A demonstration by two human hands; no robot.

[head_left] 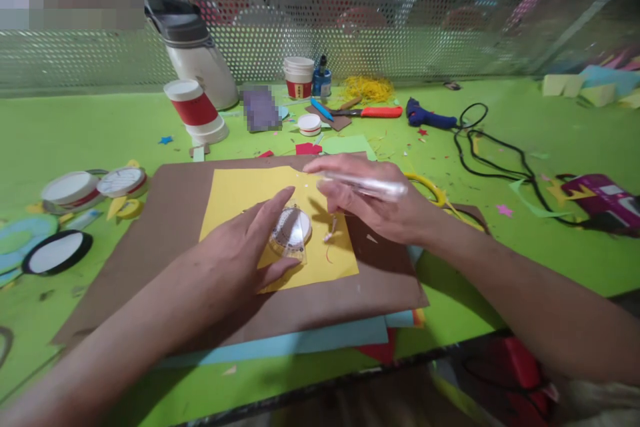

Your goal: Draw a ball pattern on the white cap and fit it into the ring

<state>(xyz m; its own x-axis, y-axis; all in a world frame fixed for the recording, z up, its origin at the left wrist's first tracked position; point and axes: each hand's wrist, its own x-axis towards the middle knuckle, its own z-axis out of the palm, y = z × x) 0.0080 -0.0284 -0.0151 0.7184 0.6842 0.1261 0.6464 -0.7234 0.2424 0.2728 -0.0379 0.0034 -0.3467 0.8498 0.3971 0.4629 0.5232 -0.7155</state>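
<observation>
My left hand rests on a sheet of yellow paper. Its thumb and fingers reach around a clear plastic protractor and a white round lid, and hold the protractor at its edges. Above the paper's right part is my right hand, closed around a pale pen that is blurred by motion. The pen's tip is hard to make out. A small whitish thing lies below the right fingers; its kind is unclear. Under the paper is a brown board.
At the left stand lidded round tubs and a black-rimmed disc. Toward the back are a white kettle, a red-and-white cup, a red-handled knife and a blue glue gun with its black cord. A perforated screen borders the table.
</observation>
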